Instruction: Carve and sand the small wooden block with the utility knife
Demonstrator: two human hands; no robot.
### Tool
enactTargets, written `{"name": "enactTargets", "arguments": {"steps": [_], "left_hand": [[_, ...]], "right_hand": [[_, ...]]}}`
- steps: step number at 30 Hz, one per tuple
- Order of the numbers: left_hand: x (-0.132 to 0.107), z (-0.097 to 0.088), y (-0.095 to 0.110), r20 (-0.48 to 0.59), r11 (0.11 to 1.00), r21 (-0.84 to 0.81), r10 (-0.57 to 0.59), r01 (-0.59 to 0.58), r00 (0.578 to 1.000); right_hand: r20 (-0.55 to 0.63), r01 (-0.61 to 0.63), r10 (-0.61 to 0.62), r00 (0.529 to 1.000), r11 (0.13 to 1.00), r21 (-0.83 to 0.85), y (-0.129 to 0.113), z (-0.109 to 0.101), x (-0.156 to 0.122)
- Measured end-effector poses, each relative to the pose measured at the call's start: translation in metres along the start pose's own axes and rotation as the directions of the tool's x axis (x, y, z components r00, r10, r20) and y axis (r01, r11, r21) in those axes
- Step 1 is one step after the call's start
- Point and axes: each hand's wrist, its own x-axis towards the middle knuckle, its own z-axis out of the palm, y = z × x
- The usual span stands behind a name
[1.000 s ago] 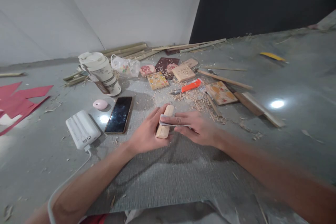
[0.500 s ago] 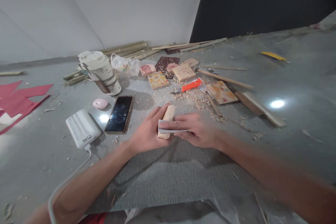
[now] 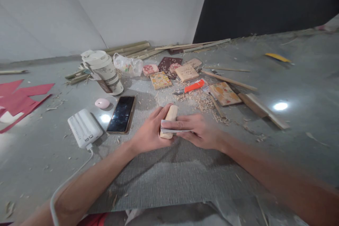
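Observation:
My left hand [image 3: 149, 132] is closed around a pale wooden block [image 3: 172, 113] with rounded edges, tilted upright over the grey mat. A folded piece of grey sandpaper [image 3: 165, 126] lies across the block's near part, pinched by my right hand [image 3: 200, 130]. The right index finger presses along the top of the sheet. Its grit side faces the wood and is hidden. Beyond the hands lie an orange utility knife [image 3: 194, 85] and a heap of wood shavings [image 3: 203, 100].
Left of my hands are a phone [image 3: 121, 114], a white power bank [image 3: 84, 128] with a cable over my left forearm, a pink case [image 3: 102, 103] and a paper cup [image 3: 104, 72]. Patterned square [image 3: 225, 93] and bamboo strips [image 3: 127, 50] lie farther back. A yellow cutter [image 3: 278, 57] is at right.
The whole view has shifted slightly, with things appearing a little farther right. Both hands keep their grip, the sandpaper staying on the wooden block.

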Motion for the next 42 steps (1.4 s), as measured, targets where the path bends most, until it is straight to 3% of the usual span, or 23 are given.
{"name": "enactTargets", "arguments": {"steps": [7, 14, 31, 42], "left_hand": [[-0.0007, -0.0009, 0.0010, 0.001, 1.000, 0.030, 0.001, -0.001, 1.000], [-0.0026, 0.0024, -0.0063, -0.002, 0.994, 0.087, 0.067, -0.067, 0.998], [-0.0023, 0.0014, -0.0027, -0.002, 0.995, 0.065, 0.074, -0.074, 0.997], [-0.0046, 0.0022, -0.0080, 0.002, 0.994, 0.087, 0.064, -0.064, 0.998]], "right_hand": [[0.002, -0.016, 0.016, 1.000, 1.000, -0.005, 0.0008, -0.0015, 0.0001], [-0.041, -0.124, 0.124, 0.991, 0.992, 0.011, 0.0020, -0.0019, -0.0011], [-0.051, -0.030, 0.030, 0.998, 1.000, -0.004, 0.0012, 0.0016, -0.0011], [-0.043, -0.043, 0.044, 0.998, 0.999, 0.017, -0.0031, 0.0041, -0.0001]]}}
